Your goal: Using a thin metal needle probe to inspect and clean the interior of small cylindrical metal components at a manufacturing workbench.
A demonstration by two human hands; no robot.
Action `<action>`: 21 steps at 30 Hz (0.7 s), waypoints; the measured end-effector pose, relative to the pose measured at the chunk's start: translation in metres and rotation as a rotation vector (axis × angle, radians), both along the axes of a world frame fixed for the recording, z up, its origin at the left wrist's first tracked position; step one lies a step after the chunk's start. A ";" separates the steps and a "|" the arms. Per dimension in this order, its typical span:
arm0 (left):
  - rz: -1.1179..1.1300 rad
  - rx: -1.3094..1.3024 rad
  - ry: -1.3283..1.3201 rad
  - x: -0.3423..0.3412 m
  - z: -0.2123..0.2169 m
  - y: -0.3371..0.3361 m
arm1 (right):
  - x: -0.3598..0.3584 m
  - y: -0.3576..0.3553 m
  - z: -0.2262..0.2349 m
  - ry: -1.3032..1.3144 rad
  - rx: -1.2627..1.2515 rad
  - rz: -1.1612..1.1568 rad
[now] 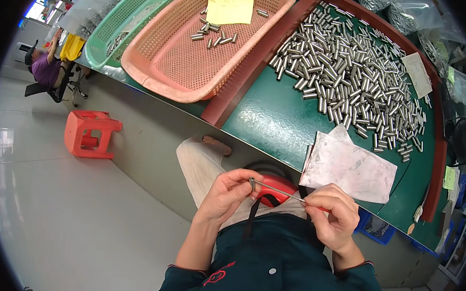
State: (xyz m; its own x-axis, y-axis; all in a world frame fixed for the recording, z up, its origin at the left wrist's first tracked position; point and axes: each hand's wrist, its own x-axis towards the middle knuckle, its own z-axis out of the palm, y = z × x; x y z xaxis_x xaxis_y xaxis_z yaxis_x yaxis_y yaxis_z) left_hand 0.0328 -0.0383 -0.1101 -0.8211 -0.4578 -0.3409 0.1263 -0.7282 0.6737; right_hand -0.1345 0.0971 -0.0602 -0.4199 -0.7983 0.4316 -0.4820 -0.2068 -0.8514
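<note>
My left hand (228,195) is closed, pinching a small dark metal piece (252,184) between thumb and fingers above my lap. From that piece a thin metal rod (279,191) runs across to my right hand (334,213), whose fingers are wrapped round its other end. A bit of red shows at my right fingers, perhaps the rod's handle. Whether the rod's tip sits inside the small piece or only touches it, I cannot tell. Beyond my right hand, a stained white cloth (350,170) lies folded at the table's near edge.
Many short shiny metal cylinders (351,83) are heaped on the green table (257,115) within dark red wooden borders (248,79). Left of them stand a pink basket (164,89) with several cylinders and a yellow paper, and a green basket (97,44). A red stool (90,133) and a seated person (45,68) are farther left.
</note>
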 end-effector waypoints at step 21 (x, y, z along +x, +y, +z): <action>0.220 -0.038 -0.114 -0.005 -0.007 0.009 | 0.006 0.003 -0.011 0.291 -0.077 -0.087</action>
